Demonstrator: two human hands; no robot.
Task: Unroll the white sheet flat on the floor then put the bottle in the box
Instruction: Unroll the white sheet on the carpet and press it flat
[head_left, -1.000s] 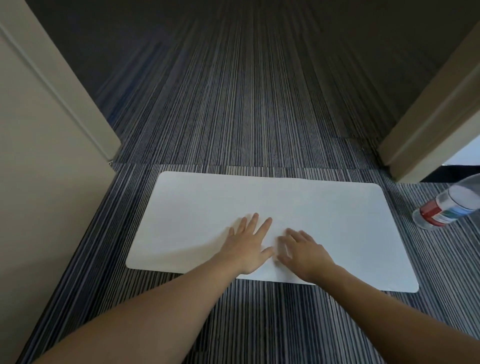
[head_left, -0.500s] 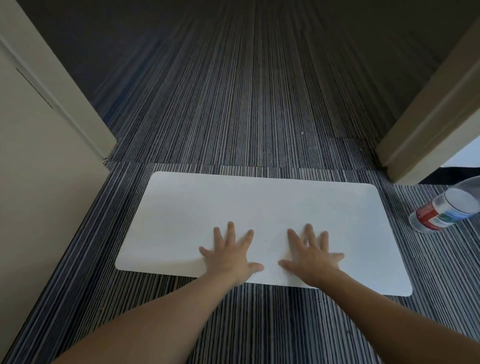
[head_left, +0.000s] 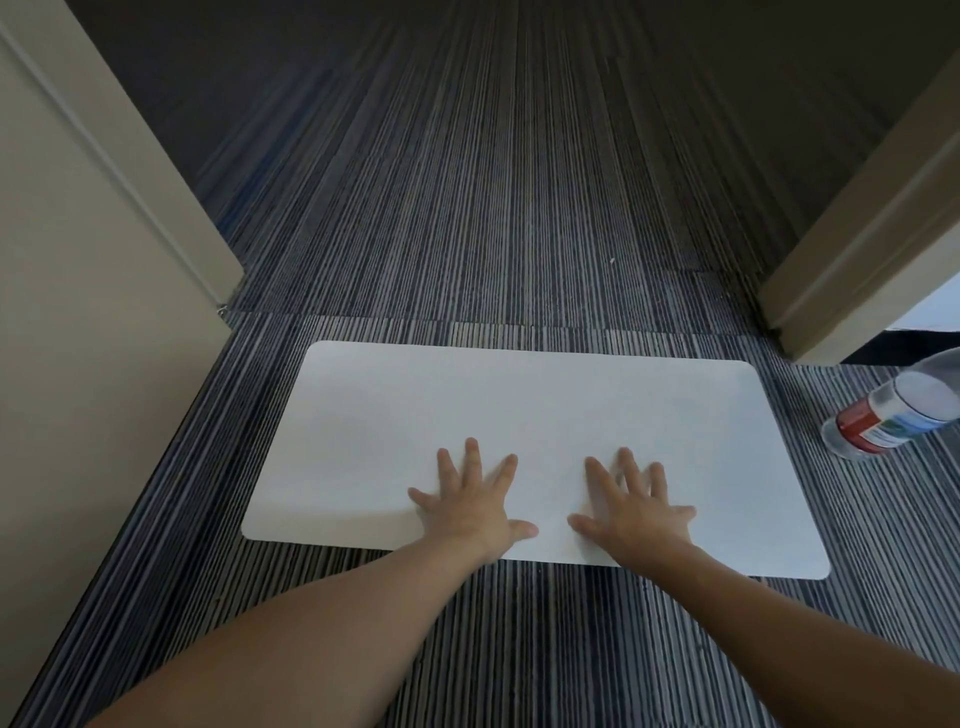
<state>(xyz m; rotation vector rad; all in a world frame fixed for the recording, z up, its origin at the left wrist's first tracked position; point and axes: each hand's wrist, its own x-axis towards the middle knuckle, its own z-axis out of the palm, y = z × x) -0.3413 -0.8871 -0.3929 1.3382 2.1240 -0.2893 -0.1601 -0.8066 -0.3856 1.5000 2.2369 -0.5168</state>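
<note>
The white sheet (head_left: 519, 415) lies unrolled and flat on the striped carpet, long side running left to right. My left hand (head_left: 470, 504) rests palm down on its near edge, fingers spread. My right hand (head_left: 631, 506) lies flat beside it, a little to the right, fingers also spread. Neither hand holds anything. A clear plastic bottle (head_left: 893, 415) with a red and blue label lies on the carpet just past the sheet's right end, partly cut off by the frame edge. No box is in view.
A beige door or wall panel (head_left: 78, 312) stands close on the left. A beige door frame (head_left: 857, 249) angles in at the right. Dark striped carpet (head_left: 493, 208) stretches away beyond the sheet.
My hands have slid apart along the sheet's near edge and their fingers have spread wider. The sheet and bottle stay where they were.
</note>
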